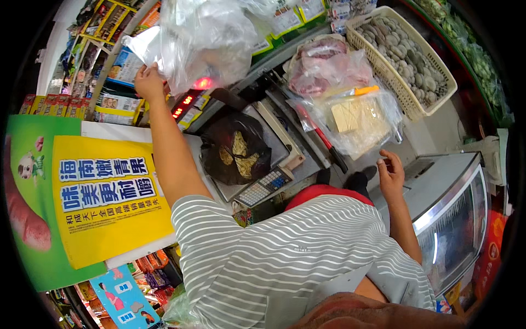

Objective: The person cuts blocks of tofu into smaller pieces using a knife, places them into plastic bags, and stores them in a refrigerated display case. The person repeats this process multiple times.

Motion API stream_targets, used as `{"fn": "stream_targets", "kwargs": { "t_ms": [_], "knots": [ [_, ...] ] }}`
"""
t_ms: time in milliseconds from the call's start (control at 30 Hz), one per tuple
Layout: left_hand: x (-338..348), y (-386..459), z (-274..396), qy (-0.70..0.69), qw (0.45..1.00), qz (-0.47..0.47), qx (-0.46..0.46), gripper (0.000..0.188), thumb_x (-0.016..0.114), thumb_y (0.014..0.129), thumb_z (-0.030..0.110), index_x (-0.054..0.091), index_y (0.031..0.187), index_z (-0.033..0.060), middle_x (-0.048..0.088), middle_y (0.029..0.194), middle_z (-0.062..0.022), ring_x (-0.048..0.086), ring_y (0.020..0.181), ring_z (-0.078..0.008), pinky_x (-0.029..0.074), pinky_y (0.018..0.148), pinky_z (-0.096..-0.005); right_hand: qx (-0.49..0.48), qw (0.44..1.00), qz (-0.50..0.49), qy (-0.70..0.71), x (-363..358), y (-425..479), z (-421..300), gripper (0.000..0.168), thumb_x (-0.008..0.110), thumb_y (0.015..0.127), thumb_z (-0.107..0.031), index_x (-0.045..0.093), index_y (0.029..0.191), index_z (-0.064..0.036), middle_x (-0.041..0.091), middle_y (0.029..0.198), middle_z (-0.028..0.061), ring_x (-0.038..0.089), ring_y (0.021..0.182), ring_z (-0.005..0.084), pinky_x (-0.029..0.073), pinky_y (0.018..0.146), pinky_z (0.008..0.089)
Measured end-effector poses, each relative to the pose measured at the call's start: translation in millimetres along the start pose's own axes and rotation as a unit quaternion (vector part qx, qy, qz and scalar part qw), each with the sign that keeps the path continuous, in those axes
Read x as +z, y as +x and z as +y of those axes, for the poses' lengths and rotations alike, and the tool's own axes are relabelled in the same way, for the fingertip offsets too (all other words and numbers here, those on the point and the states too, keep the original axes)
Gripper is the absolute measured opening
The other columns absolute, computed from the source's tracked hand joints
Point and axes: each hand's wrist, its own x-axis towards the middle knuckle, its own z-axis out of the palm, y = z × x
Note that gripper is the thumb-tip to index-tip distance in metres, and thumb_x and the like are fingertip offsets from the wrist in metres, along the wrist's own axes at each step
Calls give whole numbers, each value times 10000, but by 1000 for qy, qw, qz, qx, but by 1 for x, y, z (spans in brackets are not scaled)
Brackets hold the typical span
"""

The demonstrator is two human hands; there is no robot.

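My left hand [151,82] reaches up at the upper left, its fingers against the edge of the hanging clear plastic bags [205,41]; whether they pinch the film is hard to tell. My right hand [390,170] is held in the air at the right, fingers apart and holding nothing, near the wrapped block. Between the arms, a black plastic bag [213,160] with pale yellowish pieces [246,164] in it lies on an electronic scale [279,144] with a keypad and a lit red display. Beside the scale, a red-handled tool [320,135] lies by a plastic-covered pale block [357,115].
Wrapped meat [316,70] and an orange-handled implement [366,90] lie beyond the scale. A cream plastic basket [446,98] holds rounded grey shells or stones. A glass-fronted cooler [448,222] stands at right; a green and yellow printed board [111,242] spans the left.
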Motion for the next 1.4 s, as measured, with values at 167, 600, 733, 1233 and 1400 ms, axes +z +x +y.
{"fn": "stream_targets", "kwargs": {
  "t_ms": [167, 600, 733, 1233, 1400],
  "knots": [
    [-26, -23, 18, 29, 999, 5, 20, 496, 877, 680, 373, 670, 917, -11, 700, 849, -101, 654, 758, -194, 518, 718, -315, 30, 999, -18, 2, 11, -20, 11, 209, 626, 909, -59, 640, 1112, -10, 594, 983, 43, 559, 804, 83, 457, 727, 224],
    [-25, -358, 163, -248, 928, -263, -90, 233, 773, 824, 204, 618, 877, 38, 587, 781, -35, 539, 711, -130, 455, 672, -309, 170, 932, -260, 185, 75, 20, -46, 484, 616, 953, -318, 522, 1328, -28, 609, 1191, 64, 575, 1000, 136, 485, 826, 286],
    [-12, -480, 211, -369, 816, -398, -202, 250, 735, 844, 77, 587, 1016, -26, 626, 920, -39, 594, 850, -120, 495, 743, -275, 196, 923, -158, 290, 121, 41, -78, 259, 654, 932, -281, 646, 1021, -38, 614, 803, -12, 543, 695, 69, 453, 609, 234],
    [31, -460, 222, -442, 704, -513, -216, 165, 690, 915, 169, 649, 915, 9, 659, 857, -33, 597, 749, -86, 471, 691, -232, -123, 973, 188, -45, 26, 33, -15, 388, 528, 1002, -355, 656, 980, 11, 614, 917, 110, 567, 855, 223, 462, 774, 330],
    [29, -459, 241, -424, 668, -570, -222, 177, 706, 892, 108, 611, 985, -9, 671, 886, -72, 618, 773, -110, 491, 716, -241, 21, 997, 52, 49, -5, 33, -13, 368, 530, 997, -334, 653, 1102, -3, 618, 1097, 162, 580, 1049, 301, 461, 900, 367]
  ]
}}
